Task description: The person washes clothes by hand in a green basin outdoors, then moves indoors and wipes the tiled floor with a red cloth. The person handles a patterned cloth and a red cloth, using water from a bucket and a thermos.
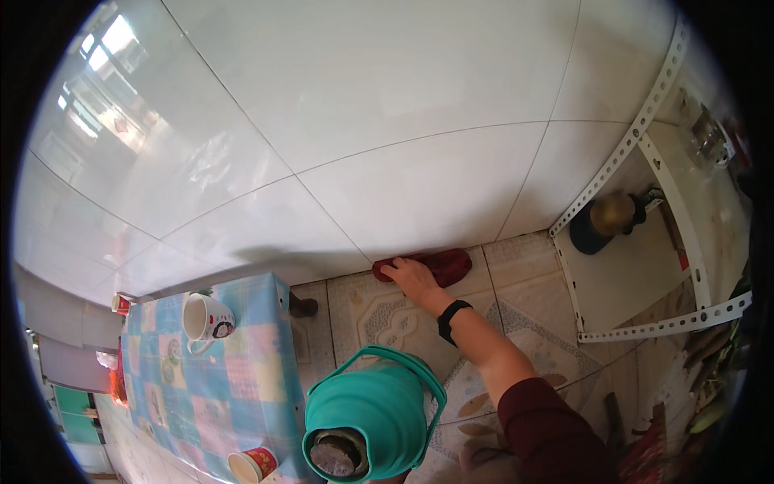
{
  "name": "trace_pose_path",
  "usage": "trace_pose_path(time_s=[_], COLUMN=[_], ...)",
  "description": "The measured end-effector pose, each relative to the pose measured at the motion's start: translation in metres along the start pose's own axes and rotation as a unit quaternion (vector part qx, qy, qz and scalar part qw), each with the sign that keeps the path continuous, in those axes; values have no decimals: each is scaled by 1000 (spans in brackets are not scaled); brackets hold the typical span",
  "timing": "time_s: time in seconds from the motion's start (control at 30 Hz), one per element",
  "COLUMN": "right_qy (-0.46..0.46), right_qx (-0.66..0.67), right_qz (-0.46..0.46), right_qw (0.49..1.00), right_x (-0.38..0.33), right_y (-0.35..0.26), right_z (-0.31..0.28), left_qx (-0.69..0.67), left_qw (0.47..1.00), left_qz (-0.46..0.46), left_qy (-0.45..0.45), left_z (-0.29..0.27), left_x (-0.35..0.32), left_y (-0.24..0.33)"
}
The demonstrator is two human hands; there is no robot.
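My right hand (409, 278) reaches down to the floor at the foot of the wall, its fingers closed over the left part of a dark red cloth (453, 264). The bunched cloth lies along the tiles against the wall. A black band circles my right wrist, and a dark red sleeve covers the upper part of the arm. Left of that arm is a teal thermos flask (367, 403) with a raised carrying handle and a stopper in its mouth; what supports it is hidden. My left hand does not show.
A small table with a blue-and-pink checked cover (214, 363) stands at left, bearing a white mug (205, 319) and a paper cup (251, 465). A white perforated metal rack (637, 133) holds a dark pot (592, 230) at right. Firewood-like pieces lie at lower right.
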State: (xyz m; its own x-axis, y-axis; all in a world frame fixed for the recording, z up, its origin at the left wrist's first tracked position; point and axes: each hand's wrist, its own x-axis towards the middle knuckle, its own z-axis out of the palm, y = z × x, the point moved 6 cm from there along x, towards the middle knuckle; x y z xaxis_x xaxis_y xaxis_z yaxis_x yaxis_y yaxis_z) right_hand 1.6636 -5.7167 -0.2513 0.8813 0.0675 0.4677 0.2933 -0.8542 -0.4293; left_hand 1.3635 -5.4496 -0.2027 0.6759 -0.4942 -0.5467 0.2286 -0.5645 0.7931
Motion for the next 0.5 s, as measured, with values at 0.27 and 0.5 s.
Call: trace_pose_path(time_s=[0.27,0.5], right_qy=[171,259], right_qx=[6,-163], right_qz=[-3,-25], right_qw=[985,952], right_x=[-50,-32], right_y=[15,53], right_z=[-135,-181], left_qx=[-90,-99], left_qw=[994,992], left_qz=[-51,-61], left_qy=[-33,-54], left_z=[14,19], left_x=[1,8], left_y=[-13,-9])
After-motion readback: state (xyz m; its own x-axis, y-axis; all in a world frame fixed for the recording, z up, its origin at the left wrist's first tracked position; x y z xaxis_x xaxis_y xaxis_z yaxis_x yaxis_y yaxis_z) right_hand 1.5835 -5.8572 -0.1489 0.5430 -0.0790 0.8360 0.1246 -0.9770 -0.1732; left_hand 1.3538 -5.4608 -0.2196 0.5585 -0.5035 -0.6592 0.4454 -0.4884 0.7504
